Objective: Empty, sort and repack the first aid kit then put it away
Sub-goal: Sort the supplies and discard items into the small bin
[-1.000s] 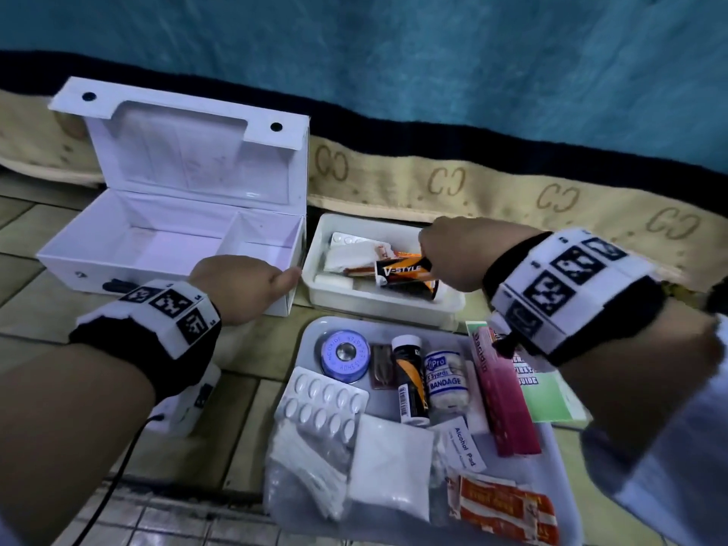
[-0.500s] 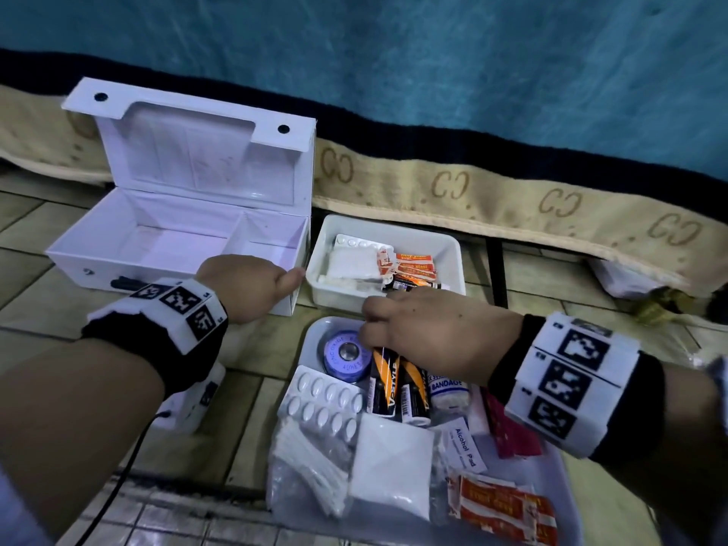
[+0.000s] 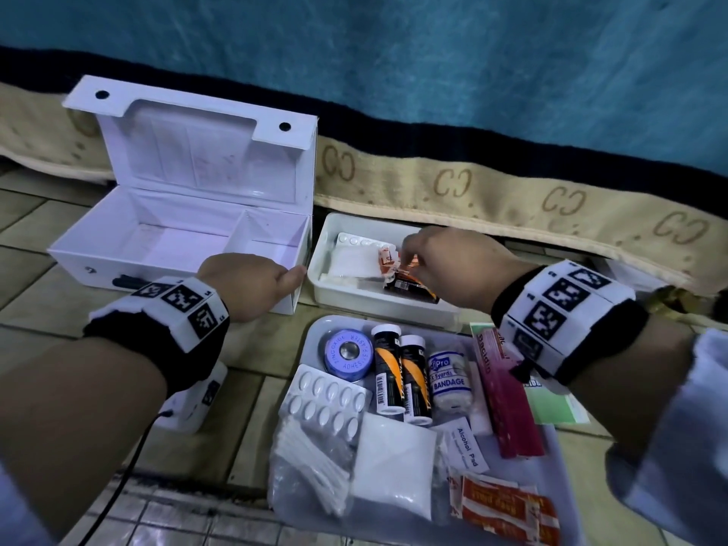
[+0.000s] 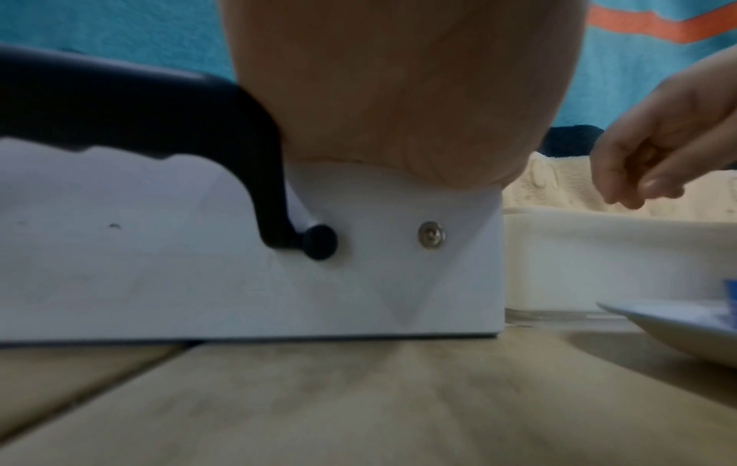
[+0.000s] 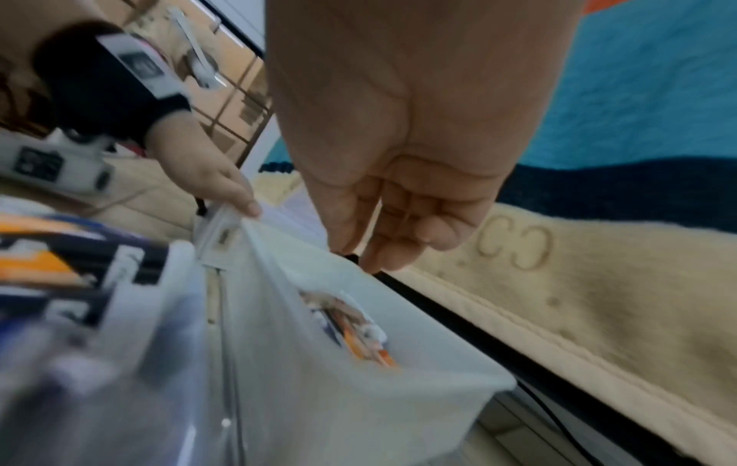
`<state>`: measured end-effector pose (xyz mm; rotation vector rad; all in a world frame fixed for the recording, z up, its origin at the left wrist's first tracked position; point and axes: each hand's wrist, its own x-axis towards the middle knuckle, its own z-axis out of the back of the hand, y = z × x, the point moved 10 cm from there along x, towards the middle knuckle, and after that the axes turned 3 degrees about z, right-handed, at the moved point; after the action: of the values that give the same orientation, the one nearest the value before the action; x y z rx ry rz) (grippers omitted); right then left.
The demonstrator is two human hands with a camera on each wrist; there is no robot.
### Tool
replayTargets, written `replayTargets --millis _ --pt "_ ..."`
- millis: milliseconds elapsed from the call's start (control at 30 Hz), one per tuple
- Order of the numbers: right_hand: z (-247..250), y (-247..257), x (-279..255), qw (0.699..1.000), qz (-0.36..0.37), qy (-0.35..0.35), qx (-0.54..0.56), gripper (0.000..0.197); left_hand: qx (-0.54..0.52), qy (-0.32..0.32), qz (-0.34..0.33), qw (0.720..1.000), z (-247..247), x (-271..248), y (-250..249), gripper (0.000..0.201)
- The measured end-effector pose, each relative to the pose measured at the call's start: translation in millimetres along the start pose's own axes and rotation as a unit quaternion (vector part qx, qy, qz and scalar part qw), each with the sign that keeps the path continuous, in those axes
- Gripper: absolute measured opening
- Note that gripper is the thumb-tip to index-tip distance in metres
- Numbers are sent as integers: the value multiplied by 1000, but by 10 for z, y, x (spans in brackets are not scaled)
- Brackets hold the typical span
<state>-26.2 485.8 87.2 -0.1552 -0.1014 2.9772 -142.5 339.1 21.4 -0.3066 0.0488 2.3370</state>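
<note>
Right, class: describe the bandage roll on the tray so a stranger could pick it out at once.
Find the pale tray nearest the camera, on the tiled floor in front of the white tub. In its back row, the bandage roll lies just right of the two black-and-orange tubes. It is the only white cylinder there, with BANDAGE printed in blue.

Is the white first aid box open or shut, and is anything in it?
Open and empty: the white hinged first aid box has its lid upright, both compartments bare.

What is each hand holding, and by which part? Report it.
Right hand: nothing; it hangs open over the tub. Left hand rests on the box's front right corner; no clear grip.
</note>
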Motion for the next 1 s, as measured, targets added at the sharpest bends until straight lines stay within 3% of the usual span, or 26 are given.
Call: replayTargets --millis 100,167,333,533,700,867,1000 --pt "-299 -161 55 989 -47 120 -75 30 4 1 1 1000 -6 1 10 63" --pt "-436 -195 62 982 -61 155 -85 35 4 2 0 1000 -7 6 5 63" --pt "-447 -179 136 981 -67 137 -119 21 8 4 2 1000 -6 6 9 63" --pt "-354 -211 78 982 -82 126 -116 27 4 1 7 1000 1 5 7 63" --pt "28 -277 -102 991 -102 74 35 37 0 1 9 1000 5 -3 10 62" --pt "19 -94 -447 989 -33 141 38 31 17 -3 10 1000 14 8 16 66" --pt "-164 -115 -535 990 -42 129 34 29 20 -4 10 1000 17 14 8 65"
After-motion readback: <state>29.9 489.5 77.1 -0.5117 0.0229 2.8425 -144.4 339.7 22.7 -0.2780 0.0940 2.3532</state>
